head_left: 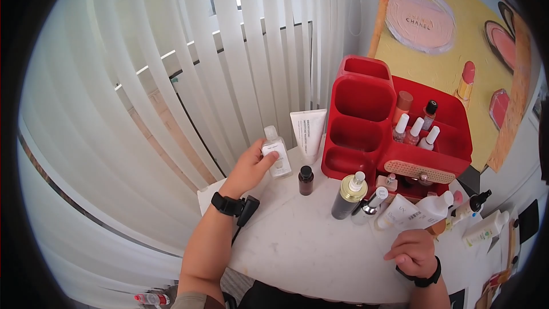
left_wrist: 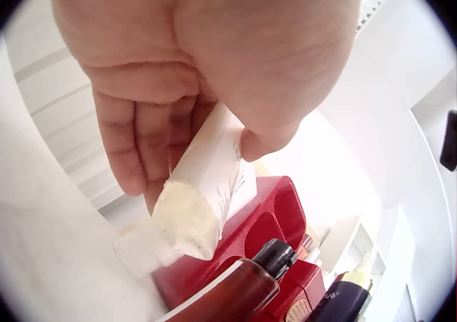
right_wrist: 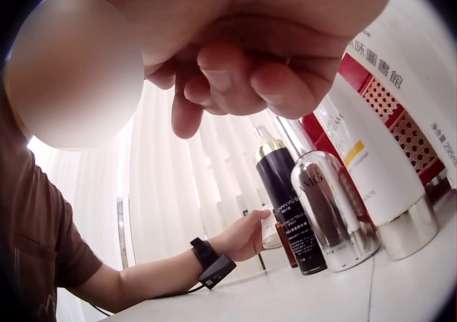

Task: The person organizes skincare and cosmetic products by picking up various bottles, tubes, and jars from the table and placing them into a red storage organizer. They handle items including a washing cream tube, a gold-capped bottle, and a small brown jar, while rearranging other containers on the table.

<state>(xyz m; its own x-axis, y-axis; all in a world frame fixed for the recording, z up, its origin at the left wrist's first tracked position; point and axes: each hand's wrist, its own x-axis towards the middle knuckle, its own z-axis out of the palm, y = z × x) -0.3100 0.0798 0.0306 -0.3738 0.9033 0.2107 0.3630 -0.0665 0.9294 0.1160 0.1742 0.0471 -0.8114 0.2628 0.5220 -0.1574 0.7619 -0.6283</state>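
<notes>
My left hand point(head_left: 250, 166) grips a clear bottle with a white label point(head_left: 279, 163) near the back left edge of the table, thumb across its front. In the left wrist view the bottle point(left_wrist: 203, 168) sits between thumb and fingers, its cap pointing down-left in that picture. Beside it in the head view stand a white squeeze tube point(head_left: 309, 134) and a small brown bottle with a black cap point(head_left: 306, 182). At the front right, my right hand point(head_left: 413, 253) hangs loosely curled over the table, holding nothing, near a leaning white tube point(head_left: 398, 212).
A red organizer point(head_left: 357, 97) stands at the back, with several nail polish bottles in its right section. A dark gold-collared bottle point(head_left: 347, 197) and a silver bottle point(head_left: 364, 213) stand before it. More bottles crowd the right side. Vertical blinds point(head_left: 171, 80) hang along the left.
</notes>
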